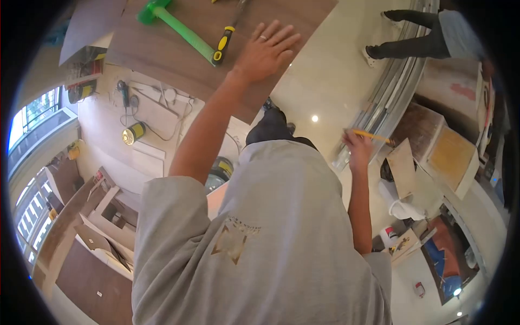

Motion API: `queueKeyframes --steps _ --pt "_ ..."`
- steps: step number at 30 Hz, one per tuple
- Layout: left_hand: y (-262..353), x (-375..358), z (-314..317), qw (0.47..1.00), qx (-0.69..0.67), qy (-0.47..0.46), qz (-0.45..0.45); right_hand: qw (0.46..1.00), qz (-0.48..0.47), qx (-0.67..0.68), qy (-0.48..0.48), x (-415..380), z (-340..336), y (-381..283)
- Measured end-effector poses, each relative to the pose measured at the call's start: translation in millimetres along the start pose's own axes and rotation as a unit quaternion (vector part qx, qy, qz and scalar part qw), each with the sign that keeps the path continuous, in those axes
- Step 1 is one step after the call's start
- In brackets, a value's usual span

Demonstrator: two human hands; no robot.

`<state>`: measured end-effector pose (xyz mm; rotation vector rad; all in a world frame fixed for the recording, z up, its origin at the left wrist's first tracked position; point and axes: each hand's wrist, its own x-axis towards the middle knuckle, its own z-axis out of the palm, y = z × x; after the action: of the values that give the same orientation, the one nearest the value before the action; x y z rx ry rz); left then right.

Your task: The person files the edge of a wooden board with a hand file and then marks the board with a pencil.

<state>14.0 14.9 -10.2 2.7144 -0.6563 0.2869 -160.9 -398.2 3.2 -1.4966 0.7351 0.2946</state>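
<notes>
My left hand (265, 54) lies flat with fingers spread on a brown wood-grain board (162, 59). Beside it on the board is a chisel-like tool (223, 44) with a black and yellow handle. A green hammer (181, 30) with a long handle lies to the left of that tool. Off to the right, away from the board, my right hand (357, 149) is closed around a thin orange-yellow stick (371, 135) with a dark end; its exact kind I cannot tell.
Long metal strips (387, 103) lie along the floor at right, near a person in dark trousers (417, 46). Boxes (452, 154) stand beyond them. On the left floor are a yellow-black reel (133, 133), a power tool (123, 93) and cords. Cut panels (97, 276) lie at lower left.
</notes>
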Motion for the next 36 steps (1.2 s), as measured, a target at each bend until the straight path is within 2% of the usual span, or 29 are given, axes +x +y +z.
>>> queueKeyframes --steps 4,7,9,10,13,25,34,36 --pt "-8.6 2.4 -2.8 0.999 -0.032 0.015 -0.028 0.988 0.038 0.066 -0.133 -0.1 141.0 -47.4" --pt "-9.2 1.3 0.1 0.992 -0.086 0.073 -0.050 0.974 0.033 0.171 -0.145 3.3 205.8 -47.1" --pt "-9.5 -0.5 0.9 0.991 -0.098 0.080 -0.049 0.960 0.040 0.241 -0.137 3.6 229.7 -44.5" --pt "-10.6 0.7 0.0 0.990 -0.102 0.086 -0.047 0.958 0.041 0.252 -0.135 2.7 235.3 -44.2" --pt "-2.6 9.2 -28.4 0.993 -0.099 0.023 -0.056 0.955 0.044 0.268 -0.119 -2.6 244.7 -40.1" --pt "4.2 14.8 -29.2 0.993 -0.100 0.016 -0.065 0.968 -0.012 0.251 -0.003 -21.7 266.2 -35.7" --pt "2.8 17.9 -32.7 0.994 -0.092 -0.023 -0.059 0.967 -0.047 0.242 0.059 -27.2 280.5 -31.8" --pt "-1.8 11.6 -16.5 0.994 -0.091 0.021 -0.055 0.967 -0.056 0.238 0.071 -27.7 284.0 -32.6"
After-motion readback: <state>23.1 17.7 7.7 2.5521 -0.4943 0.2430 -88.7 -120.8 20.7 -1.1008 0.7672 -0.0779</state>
